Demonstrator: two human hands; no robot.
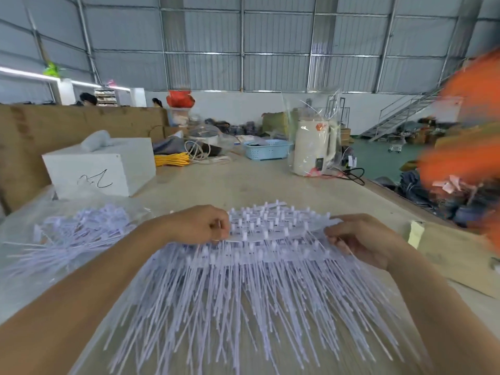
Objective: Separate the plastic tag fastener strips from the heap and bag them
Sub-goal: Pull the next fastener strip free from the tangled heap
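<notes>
- The fastener strips (257, 255) are pale lilac plastic, thin stems fanning toward the person from knobbed bars.
- Left hand (200, 226) and right hand (359, 239) fingers pinch the bundle's ends above the tabletop (243, 182).
- Behind it, a white box (102, 169) bears an unreadable black scribble.

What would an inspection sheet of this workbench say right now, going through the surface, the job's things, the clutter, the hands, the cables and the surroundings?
Surface: pale table, bare in the middle.
Job's things: bunch of fastener strips fanned out toward the person; loose heap on clear plastic at the left.
Clutter: white box, blue basket, white kettle wrapped in clear film.
Hands: left hand and right hand each grip an end of the bunch.
Cables: yellow coil, white cord, black kettle lead.
Surroundings: warehouse hall, metal staircase, cardboard wall; orange blur at right, cannot tell what.
</notes>
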